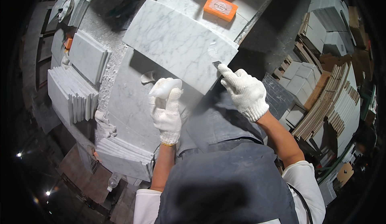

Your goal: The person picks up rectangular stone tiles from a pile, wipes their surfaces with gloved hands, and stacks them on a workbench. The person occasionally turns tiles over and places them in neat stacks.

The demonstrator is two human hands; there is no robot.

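Observation:
My gloved left hand (pixel 167 121) is closed round a translucent white squeeze bottle (pixel 168 88), held near the front edge of a grey-veined white marble tile (pixel 173 39). A small dark flat blade (pixel 216 64) is pinched in my gloved right hand (pixel 246 94), its end at the tile's right part. Close to the blade, a pale wet-looking smear (pixel 212 51) lies on the marble. The tile rests at a slant on top of other pale slabs, with its front edge raised over the work surface. My right fingers hide most of the blade.
An orange block (pixel 220 8) with a pale label sits on a slab behind the tile. Stacked marble tiles (pixel 74 93) stand at the left, more (pixel 124 157) at the near left. A crumpled cloth (pixel 105 123) lies between them. White boxes (pixel 299 77) and cardboard sheets (pixel 327 101) fill the right.

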